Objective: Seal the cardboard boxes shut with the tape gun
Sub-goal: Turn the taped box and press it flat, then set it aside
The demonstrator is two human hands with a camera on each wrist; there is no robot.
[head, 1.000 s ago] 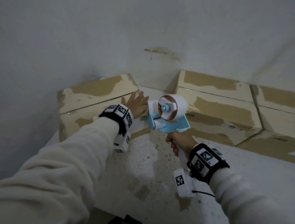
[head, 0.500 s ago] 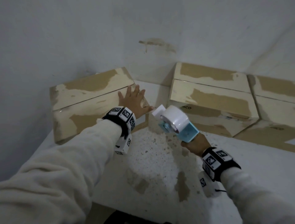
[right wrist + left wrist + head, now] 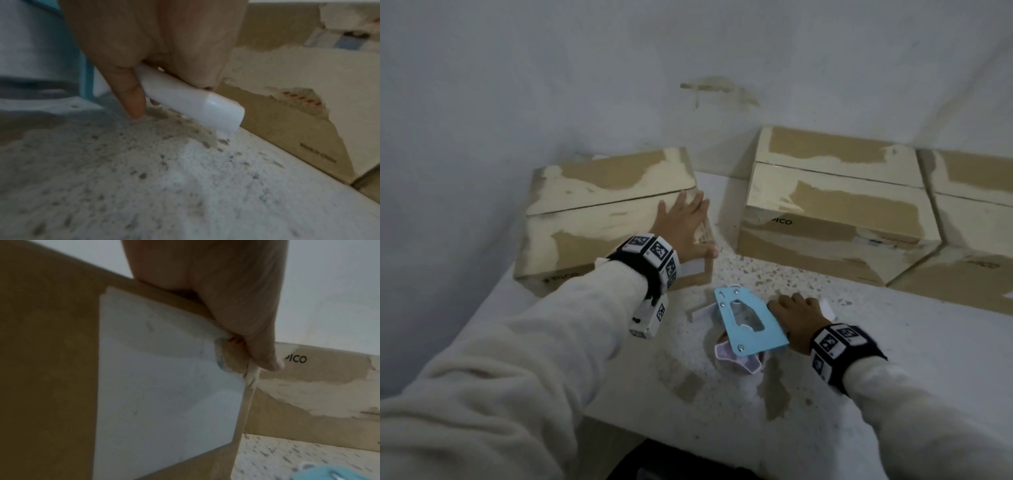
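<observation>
A closed cardboard box (image 3: 592, 205) with torn, peeled patches stands at the back left of the table. My left hand (image 3: 683, 224) lies flat on its top near the right corner, fingers straight, thumb (image 3: 265, 360) over the edge beside a white label (image 3: 164, 386). The light-blue tape gun (image 3: 751, 325) lies on its side on the table, its tape roll (image 3: 736, 358) underneath. My right hand (image 3: 796, 317) holds the gun's white handle (image 3: 197, 105), fingers curled round it.
Two more worn cardboard boxes (image 3: 835, 209) (image 3: 976, 219) stand at the back right against the wall. The speckled white table (image 3: 722, 404) has brown patches and its front edge is close to me. A plain wall closes off the back and left.
My right hand has brought the tape gun down from beside the box and laid it on its side on the table. My left hand has stayed flat on the box.
</observation>
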